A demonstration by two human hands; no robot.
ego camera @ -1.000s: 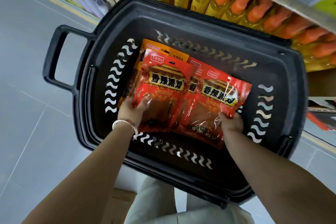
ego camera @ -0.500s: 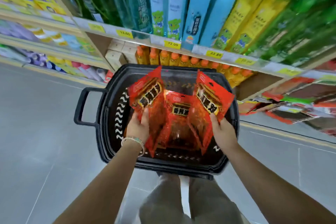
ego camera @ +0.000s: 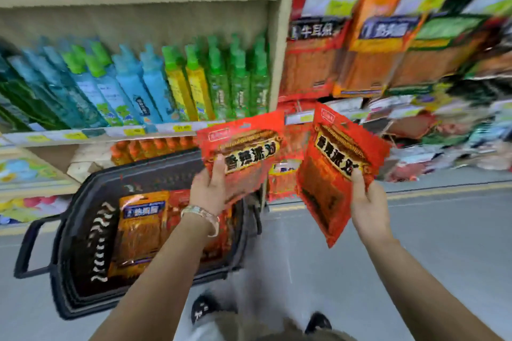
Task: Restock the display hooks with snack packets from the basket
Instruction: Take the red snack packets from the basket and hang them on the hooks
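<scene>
At the bottom edge of the frame, two dark shoes (ego camera: 318,322) are seen on the grey floor (ego camera: 429,243), with pale trouser legs above them. Both bare forearms are extended up from the lower corners towards mid-frame.

The left hand (ego camera: 207,191), with a bracelet (ego camera: 202,213) at the wrist, is closed on the lower edge of the left red packet (ego camera: 243,152). The thumb is laid flat on the printed front and the fingers are hidden behind. The right hand (ego camera: 368,207) is closed on the right red packet (ego camera: 329,174) in the same manner, thumb on the front near the right edge. Both packets are held upright just right of centre and splayed apart at the top. A further strip of red packaging (ego camera: 284,174) is visible between them. It cannot be told whether it is held.

The black basket (ego camera: 74,271) is seen on the floor at lower left, behind the left forearm. An orange packet (ego camera: 141,230) is lying flat in it, with red packaging beside it.

Further back, at left and centre, shelves are stocked with blue, yellow and green bottles (ego camera: 155,86). Orange-capped bottles (ego camera: 149,147) are seen on the shelf below.

At upper right, hanging snack packets (ego camera: 313,63) are displayed in rows, heavily blurred. The hooks cannot be made out.
</scene>
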